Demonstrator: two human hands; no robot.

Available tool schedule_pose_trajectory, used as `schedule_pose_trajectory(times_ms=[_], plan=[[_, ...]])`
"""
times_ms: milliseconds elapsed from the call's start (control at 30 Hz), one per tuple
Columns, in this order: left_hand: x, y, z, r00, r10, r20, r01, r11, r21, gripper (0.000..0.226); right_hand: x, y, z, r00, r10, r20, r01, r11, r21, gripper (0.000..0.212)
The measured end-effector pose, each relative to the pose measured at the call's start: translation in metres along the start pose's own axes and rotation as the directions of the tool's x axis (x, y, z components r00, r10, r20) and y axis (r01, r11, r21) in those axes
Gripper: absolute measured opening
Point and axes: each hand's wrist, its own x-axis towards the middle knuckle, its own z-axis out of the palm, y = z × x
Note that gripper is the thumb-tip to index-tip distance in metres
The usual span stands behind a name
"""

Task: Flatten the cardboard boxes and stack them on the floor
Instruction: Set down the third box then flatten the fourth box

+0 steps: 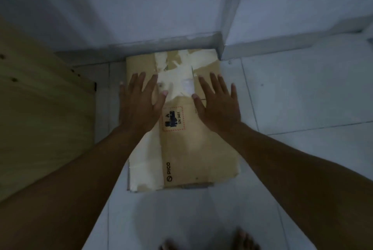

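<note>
Cardboard, flattened: box (187,128) lying on tiled floor (302,98), far edge against wall base (141,46). Left hand (141,104) and right hand (217,106) both spread open, palms down on upper half, hazard label (173,118) between them. Pressing-flat step, by the look. Next: firm push on near, slightly lifted edge below wrists, then another box on top.

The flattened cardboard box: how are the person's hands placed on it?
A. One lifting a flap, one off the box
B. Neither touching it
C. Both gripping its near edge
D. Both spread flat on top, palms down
D: the left hand and right hand lie open, fingers spread, on the flattened cardboard box on the floor.
</note>
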Motion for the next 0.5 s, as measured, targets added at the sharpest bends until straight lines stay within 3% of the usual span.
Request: schedule_pose_trajectory(times_ms=[167, 500], plan=[[-0.003, 0.042, -0.171, 0.999, 0.008, -0.042, -0.004, 0.997, 0.082, 0.062, -0.015, -0.045, -0.172, 0.994, -0.089, -0.056, 0.091, 0.995, 0.038, 0.063], [-0.024, 0.118, -0.523, 0.976, -0.036, -0.213, 0.049, 0.997, 0.053, 0.059, -0.038, -0.164, -0.51, 0.951, -0.187, -0.246, 0.217, 0.971, 0.103, 0.064]])
